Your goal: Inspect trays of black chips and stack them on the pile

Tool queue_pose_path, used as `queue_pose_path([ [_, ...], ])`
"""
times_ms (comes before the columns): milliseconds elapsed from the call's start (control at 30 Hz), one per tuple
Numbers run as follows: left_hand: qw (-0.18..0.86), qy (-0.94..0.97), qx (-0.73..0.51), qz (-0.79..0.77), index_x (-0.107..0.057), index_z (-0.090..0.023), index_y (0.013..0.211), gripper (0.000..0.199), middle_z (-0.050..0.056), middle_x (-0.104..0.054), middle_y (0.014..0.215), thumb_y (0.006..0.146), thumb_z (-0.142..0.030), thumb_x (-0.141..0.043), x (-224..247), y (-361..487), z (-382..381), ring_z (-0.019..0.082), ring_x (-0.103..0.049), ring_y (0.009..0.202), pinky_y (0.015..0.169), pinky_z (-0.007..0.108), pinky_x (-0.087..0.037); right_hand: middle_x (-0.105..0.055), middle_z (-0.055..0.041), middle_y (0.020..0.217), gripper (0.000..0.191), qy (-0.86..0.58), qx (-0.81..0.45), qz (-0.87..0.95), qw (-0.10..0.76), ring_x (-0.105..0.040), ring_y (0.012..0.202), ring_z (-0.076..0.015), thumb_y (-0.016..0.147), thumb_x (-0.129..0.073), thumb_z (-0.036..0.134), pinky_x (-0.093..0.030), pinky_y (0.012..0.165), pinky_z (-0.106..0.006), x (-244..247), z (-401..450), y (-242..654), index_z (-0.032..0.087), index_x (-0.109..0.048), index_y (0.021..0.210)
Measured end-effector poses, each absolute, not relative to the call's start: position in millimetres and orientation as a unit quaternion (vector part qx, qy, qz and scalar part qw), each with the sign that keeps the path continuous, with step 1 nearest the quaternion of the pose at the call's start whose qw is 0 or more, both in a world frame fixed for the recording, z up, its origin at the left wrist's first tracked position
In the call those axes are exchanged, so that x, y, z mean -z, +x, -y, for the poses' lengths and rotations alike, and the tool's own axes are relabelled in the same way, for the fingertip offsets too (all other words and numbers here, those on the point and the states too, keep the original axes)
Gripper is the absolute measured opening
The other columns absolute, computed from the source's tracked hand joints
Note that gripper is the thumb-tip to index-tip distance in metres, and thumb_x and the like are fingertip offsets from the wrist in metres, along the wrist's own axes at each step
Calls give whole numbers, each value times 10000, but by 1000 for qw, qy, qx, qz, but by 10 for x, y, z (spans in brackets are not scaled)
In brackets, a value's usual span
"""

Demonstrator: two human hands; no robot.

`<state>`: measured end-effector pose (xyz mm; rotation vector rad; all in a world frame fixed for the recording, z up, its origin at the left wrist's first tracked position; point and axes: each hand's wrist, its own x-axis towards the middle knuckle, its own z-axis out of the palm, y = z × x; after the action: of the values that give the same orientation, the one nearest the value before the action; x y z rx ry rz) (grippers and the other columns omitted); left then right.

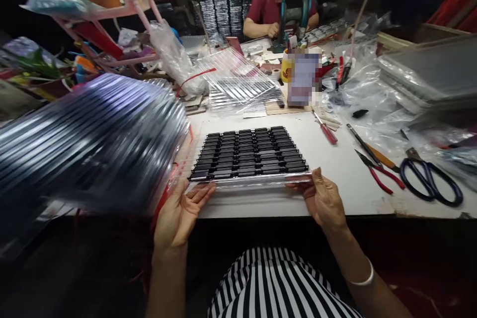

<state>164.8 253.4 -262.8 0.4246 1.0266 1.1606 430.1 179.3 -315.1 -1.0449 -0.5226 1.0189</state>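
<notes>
A clear plastic tray (pixel 246 182) filled with rows of small black parts (pixel 249 151) is in front of me, over the white table. My left hand (pixel 181 213) grips its near left corner, palm turned up and fingers under the edge. At the near right corner my right hand (pixel 324 198) holds it between thumb and fingers, with the fingertips beneath. A tall stack of clear ribbed trays (pixel 112 134) stands just left of my left hand, with red string (pixel 164 198) hanging along its side.
On the right lie scissors (pixel 428 179), red-handled pliers (pixel 383 174) and a red screwdriver (pixel 326 129). More trays (pixel 238 79) lie at the back, near a phone (pixel 303 79) and a yellow cup (pixel 286 67). Another person (pixel 261 15) sits across. Plastic bags (pixel 365 74) crowd the right.
</notes>
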Motion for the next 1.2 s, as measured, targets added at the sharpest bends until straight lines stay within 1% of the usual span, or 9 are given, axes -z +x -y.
queue_pose_path([
  [333,720,178,-512,-434,-576,-139,1011,195,114,-707,756,932,-208,-412,2655,1572,-2519,260,-707,807,815,443,-544,-703,-50,624,294,-539,-464,185,678,-662,572,-175,810,-628,433,-558,577,-277,3039,-1473,4208,168,-703,708],
  [500,691,147,-549,-447,-547,-112,1163,286,170,-680,1025,899,-161,-447,2764,1464,-2582,247,-680,933,848,428,-542,-726,-149,793,377,-500,-637,208,549,-662,604,-179,818,-593,473,-514,550,-268,3133,-1017,3774,116,-708,789],
  [633,636,171,-604,-449,-591,-127,1148,297,164,-573,1273,880,-130,-464,2769,1539,-2467,255,-575,1142,970,439,-469,-717,-119,774,465,-492,-707,303,407,-652,566,-153,824,-546,559,-467,506,-231,3168,-949,3669,122,-692,879],
  [700,610,183,-618,-461,-620,-155,1110,280,117,-492,1378,862,-106,-498,2763,1608,-2325,244,-497,1234,1024,412,-424,-695,-83,705,472,-533,-649,413,351,-623,528,-137,846,-509,559,-459,493,-228,3071,-969,3835,129,-703,814],
  [767,592,190,-620,-479,-639,-196,1089,292,58,-451,1422,831,-86,-557,2775,1688,-2140,219,-420,1299,1069,351,-376,-680,-63,688,446,-587,-541,479,366,-624,562,-154,851,-503,546,-491,538,-255,2940,-1052,4110,154,-714,839],
  [900,631,213,-578,-471,-618,-276,1172,405,5,-449,1427,797,-125,-639,2864,1869,-1730,191,-334,1351,1115,272,-291,-703,-75,957,384,-667,-286,511,461,-634,903,-242,788,-584,528,-503,803,-356,2808,-1530,4651,228,-705,995],
  [967,653,235,-559,-454,-566,-314,1245,467,1,-398,1461,810,-158,-636,2909,1934,-1571,191,-303,1364,1121,276,-275,-686,-71,1060,424,-664,-263,531,455,-597,1001,-272,741,-616,541,-481,847,-398,2843,-1836,4788,249,-699,1036],
  [1067,662,258,-548,-441,-483,-341,1322,535,8,-356,1483,828,-190,-621,2920,1920,-1506,193,-299,1366,1120,292,-275,-710,-60,965,399,-655,-278,551,436,-618,928,-266,721,-627,526,-475,840,-410,2918,-2098,4816,251,-715,997],
  [1200,627,311,-514,-495,-446,-270,1362,617,77,-525,1356,791,-201,-668,2818,1663,-1862,206,-433,1291,1100,307,-293,-682,-12,658,326,-628,-338,597,365,-633,627,-197,800,-583,456,-484,599,-293,2822,-1877,4657,242,-709,1011],
])
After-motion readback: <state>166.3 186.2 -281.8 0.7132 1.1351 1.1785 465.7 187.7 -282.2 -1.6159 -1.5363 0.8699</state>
